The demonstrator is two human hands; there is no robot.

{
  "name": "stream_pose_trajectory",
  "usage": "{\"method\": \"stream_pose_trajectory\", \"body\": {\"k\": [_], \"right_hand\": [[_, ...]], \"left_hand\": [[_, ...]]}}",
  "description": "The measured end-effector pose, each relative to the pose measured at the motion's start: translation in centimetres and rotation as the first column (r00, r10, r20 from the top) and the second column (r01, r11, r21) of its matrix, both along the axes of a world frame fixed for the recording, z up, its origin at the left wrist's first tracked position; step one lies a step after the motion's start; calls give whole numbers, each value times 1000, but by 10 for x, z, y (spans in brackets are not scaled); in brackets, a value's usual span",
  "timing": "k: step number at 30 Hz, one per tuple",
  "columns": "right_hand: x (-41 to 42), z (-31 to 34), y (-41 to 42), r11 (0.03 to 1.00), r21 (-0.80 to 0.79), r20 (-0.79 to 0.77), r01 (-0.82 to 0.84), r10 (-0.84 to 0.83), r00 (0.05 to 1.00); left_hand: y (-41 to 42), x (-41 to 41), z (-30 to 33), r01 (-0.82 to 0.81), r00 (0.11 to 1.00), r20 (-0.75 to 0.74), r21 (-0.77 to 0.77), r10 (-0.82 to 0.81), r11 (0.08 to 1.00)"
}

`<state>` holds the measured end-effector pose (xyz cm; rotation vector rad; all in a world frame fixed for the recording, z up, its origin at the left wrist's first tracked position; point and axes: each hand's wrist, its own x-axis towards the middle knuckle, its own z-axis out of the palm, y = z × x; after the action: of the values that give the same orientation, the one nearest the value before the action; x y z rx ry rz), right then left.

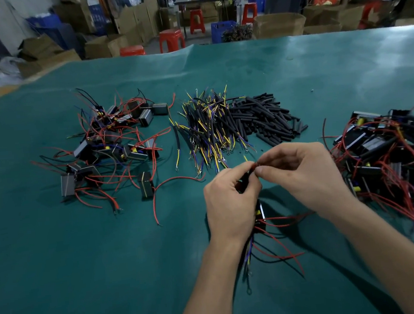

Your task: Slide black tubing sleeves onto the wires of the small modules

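Above the green table mat (60,272), the left hand (230,205) grips a small black module (260,213) with red wires; the right hand (300,170) pinches a red wire end (255,164). Loose black tubing sleeves (265,118) lie beyond, beside yellow-and-purple sleeved leads (205,129). Module piles (108,146) flank both sides.

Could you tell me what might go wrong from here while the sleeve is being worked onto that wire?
The red wire tip, pinched between left hand and right hand, could fray or bend against the black sleeve. The module dangles below the left hand, so its loose wires might snag or tug the joint. Nearby wire pile could tangle in.
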<state>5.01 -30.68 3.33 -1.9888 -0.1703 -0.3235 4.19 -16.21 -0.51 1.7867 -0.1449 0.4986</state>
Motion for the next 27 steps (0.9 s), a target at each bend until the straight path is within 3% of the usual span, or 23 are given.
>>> {"method": "stream_pose_trajectory", "body": {"k": [9, 13, 17, 27], "right_hand": [[6, -3, -9, 998, 41, -142, -45, 50, 989], [5, -3, -9, 964, -261, 31, 48, -42, 999], [-3, 3, -4, 871, -481, 214, 94, 12, 977], [-3, 9, -10, 849, -526, 304, 41, 143, 942]], "left_hand": [[-2, 0, 1, -32, 999, 16, 10, 32, 999], [-2, 1, -1, -20, 1000, -16, -10, 20, 1000], [-2, 2, 0, 0, 999, -34, -11, 0, 1000], [-2, 1, 1, 7, 999, -46, 28, -6, 1000]]}}
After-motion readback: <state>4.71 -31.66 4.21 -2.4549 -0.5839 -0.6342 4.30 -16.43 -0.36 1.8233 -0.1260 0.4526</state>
